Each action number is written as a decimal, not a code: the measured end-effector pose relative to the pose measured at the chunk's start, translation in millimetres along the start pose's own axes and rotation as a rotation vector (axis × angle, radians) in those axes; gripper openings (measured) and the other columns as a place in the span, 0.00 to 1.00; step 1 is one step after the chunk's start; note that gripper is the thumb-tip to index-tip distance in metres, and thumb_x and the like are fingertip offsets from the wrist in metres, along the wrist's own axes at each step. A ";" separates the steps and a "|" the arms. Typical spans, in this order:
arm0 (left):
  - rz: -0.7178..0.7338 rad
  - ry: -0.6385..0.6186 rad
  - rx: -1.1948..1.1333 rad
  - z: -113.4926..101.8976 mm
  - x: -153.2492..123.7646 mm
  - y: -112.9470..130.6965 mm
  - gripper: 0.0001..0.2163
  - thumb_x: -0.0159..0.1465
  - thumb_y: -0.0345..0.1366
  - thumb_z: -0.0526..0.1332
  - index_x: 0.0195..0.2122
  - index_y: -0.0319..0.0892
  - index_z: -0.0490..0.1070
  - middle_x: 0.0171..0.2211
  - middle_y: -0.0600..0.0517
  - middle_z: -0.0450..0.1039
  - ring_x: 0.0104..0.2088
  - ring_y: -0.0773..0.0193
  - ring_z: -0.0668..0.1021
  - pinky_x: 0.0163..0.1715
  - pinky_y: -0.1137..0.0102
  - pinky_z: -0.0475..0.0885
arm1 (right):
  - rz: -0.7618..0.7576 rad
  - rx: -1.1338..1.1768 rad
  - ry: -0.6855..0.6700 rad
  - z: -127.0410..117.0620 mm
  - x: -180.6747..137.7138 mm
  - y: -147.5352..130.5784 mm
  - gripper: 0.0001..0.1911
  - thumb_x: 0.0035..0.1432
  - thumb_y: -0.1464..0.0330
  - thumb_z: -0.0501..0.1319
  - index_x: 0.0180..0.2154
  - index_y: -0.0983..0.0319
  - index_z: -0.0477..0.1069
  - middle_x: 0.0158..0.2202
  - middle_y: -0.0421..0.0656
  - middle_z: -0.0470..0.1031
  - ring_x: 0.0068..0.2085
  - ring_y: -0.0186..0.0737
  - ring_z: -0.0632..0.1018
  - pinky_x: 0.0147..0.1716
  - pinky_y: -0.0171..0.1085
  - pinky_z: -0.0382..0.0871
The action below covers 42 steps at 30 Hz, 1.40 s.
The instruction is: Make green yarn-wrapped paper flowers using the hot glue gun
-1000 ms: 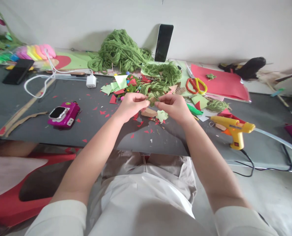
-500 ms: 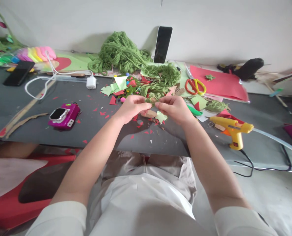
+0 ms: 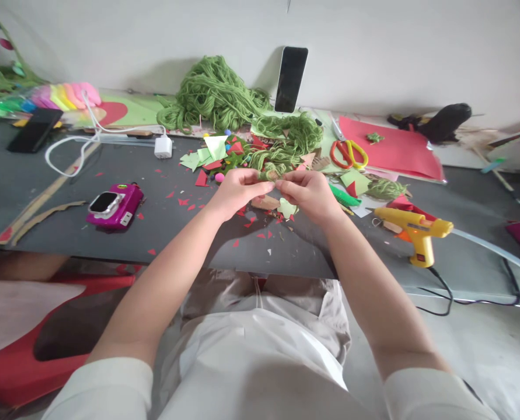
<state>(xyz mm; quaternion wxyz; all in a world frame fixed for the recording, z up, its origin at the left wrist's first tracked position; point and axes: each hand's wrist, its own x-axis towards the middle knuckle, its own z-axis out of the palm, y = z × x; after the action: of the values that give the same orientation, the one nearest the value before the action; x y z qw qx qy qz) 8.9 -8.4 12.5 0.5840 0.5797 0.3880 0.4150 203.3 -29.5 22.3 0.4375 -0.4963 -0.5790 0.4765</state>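
My left hand [image 3: 241, 194] and my right hand [image 3: 307, 193] meet over the middle of the grey table, thumbs and fingers pinched. Between them they hold a small piece wrapped in green yarn [image 3: 269, 174], with a tan patch showing; my fingers cover much of it. Just behind lies loose green yarn [image 3: 281, 154]. Below my fingertips are a pale green flower-shaped paper cutout [image 3: 287, 207] and a brown cardboard scrap [image 3: 265, 202]. Green paper pieces [image 3: 216, 148] and red scraps lie to the left of the hands.
A yellow glue gun [image 3: 417, 230] stands at the right, its cord hanging over the edge. Scissors [image 3: 348, 154] lie beside red paper [image 3: 386, 146]. Behind are a yarn heap [image 3: 218, 93] and an upright phone [image 3: 291, 80]. A purple device [image 3: 116, 207] and white charger [image 3: 163, 147] are left.
My left thumb has shifted slightly right, nearer my right fingertips, and the yarn-wrapped piece has turned a little between my fingers. The things on the table look unmoved.
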 end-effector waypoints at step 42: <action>0.001 0.015 0.209 -3.4 0.8 -0.6 0.03 0.55 0.33 0.65 0.26 0.40 0.74 0.22 0.53 0.72 0.26 0.66 0.74 0.29 0.69 0.68 | -0.235 -0.347 0.004 -9.3 -1.2 0.6 0.07 0.54 0.64 0.70 0.31 0.62 0.81 0.24 0.40 0.75 0.25 0.31 0.64 0.25 0.37 0.58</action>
<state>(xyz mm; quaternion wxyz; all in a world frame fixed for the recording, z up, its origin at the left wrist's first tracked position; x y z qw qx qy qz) 5.9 -6.5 11.8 0.5172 0.6344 0.4336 0.3769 212.6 -29.6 23.2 0.3992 -0.4942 -0.7054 0.3144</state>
